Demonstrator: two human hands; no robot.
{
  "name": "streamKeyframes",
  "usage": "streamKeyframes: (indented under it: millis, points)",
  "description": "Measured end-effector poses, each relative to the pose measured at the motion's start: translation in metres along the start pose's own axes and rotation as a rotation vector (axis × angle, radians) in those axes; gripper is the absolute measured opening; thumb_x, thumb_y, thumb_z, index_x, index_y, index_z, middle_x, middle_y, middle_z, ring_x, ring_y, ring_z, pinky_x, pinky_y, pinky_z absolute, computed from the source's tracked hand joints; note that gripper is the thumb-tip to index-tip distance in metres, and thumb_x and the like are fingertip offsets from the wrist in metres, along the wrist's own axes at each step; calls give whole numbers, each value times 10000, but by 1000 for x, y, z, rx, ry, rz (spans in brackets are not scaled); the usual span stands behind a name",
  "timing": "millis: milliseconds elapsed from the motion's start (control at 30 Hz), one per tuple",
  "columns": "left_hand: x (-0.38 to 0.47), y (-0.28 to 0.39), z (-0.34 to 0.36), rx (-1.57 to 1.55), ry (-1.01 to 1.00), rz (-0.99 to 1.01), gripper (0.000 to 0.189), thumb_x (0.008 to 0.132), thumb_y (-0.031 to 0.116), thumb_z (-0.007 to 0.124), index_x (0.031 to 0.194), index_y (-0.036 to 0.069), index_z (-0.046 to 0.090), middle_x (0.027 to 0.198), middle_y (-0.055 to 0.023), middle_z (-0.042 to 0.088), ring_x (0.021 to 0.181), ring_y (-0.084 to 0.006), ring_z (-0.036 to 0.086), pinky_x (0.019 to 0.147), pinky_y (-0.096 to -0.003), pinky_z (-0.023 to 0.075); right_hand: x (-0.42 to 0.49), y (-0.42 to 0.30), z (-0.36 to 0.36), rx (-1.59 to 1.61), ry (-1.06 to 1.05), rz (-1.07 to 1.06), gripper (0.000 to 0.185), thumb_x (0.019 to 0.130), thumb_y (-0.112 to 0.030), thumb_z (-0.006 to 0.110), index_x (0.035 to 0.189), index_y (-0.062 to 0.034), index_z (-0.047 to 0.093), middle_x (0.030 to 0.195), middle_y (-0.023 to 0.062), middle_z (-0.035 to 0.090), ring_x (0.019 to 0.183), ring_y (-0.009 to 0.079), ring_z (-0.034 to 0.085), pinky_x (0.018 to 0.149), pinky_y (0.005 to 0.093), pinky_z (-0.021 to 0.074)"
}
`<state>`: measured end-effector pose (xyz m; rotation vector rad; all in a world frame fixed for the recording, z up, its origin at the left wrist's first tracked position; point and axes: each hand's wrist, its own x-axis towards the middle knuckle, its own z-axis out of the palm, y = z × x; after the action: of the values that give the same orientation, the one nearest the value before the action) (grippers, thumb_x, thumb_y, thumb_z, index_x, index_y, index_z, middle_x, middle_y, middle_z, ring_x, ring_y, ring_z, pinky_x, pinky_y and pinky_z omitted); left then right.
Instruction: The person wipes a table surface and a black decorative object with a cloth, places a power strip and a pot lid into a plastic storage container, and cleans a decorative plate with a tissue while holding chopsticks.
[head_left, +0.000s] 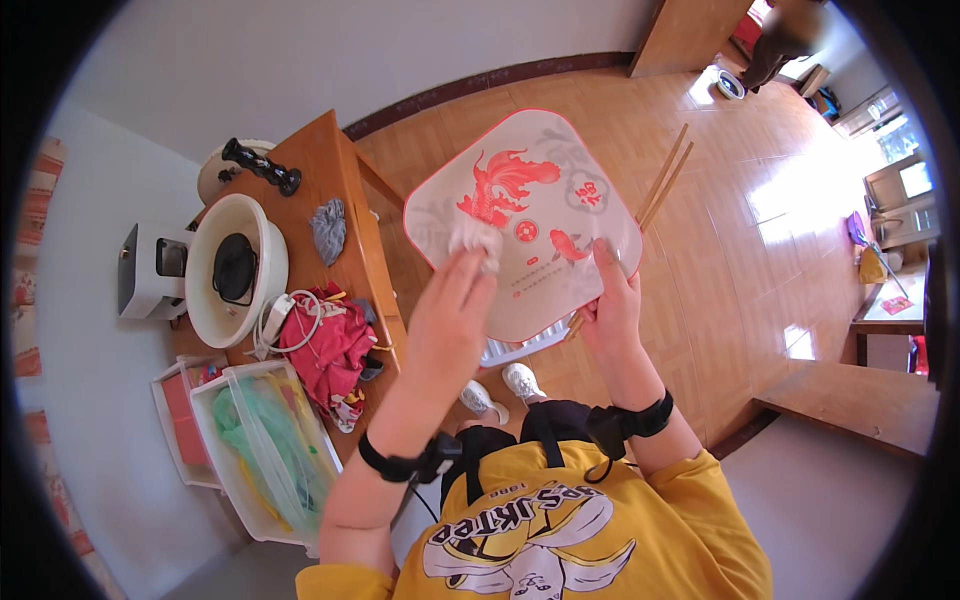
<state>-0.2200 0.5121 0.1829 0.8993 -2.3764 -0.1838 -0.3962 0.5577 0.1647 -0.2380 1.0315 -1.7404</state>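
Observation:
In front of my body I hold a rounded square board (442, 187), pale with a red rim, printed with red goldfish. My right hand (616, 307) grips its lower right edge, thumb on the face and fingers behind. A pair of long wooden chopsticks (664, 178) runs behind the board, the lower ends showing near my right fingers; whether those fingers also hold them is hidden. My left hand (454, 319) pinches a crumpled white cloth or tissue (477, 238) against the face, on the left side. Below the board shows part of a white ribbed thing (529, 349).
To the left, a wooden table (319, 165) bears a white basin (276, 247) with a black object inside, a grey rag (328, 231), red cloth (322, 337) and a black ornate stand (262, 166). Plastic drawers (262, 450) stand nearer. A person (780, 45) is far off, upper right.

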Motion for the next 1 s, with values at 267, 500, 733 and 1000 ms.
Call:
streamKeyframes:
  millis: [267,500,733,1000]
  points:
    - [-11,65,-4,-263,-53,-36,268,655,-55,599,910,10,552,1096,-111,538,1057,-300,519,838,-362,467,-10,-21,2,24,18,21,192,869,-212,560,1012,-84,546,781,-6,604,457,18,446,328,178,222]
    - [41,45,-38,-353,281,-88,309,731,-108,533,1006,30,555,1195,-131,507,1102,-327,488,872,-375,443,-22,-24,-6,31,-235,67,233,883,-227,540,1085,-112,519,844,13,620,551,33,539,345,159,287]
    - [40,83,-27,-346,243,36,519,681,-133,519,1169,42,529,1183,-137,519,1100,-319,491,910,-362,425,-52,-22,24,61,-221,-51,250,904,-245,515,1104,-95,511,934,12,607,747,71,597,511,186,451]
    - [-37,83,-70,-280,77,108,487,654,-99,516,1121,37,546,1152,-128,532,1070,-312,506,893,-369,441,-93,-15,53,73,-145,-171,307,917,-315,483,1115,-81,492,923,34,616,647,59,571,427,172,383]
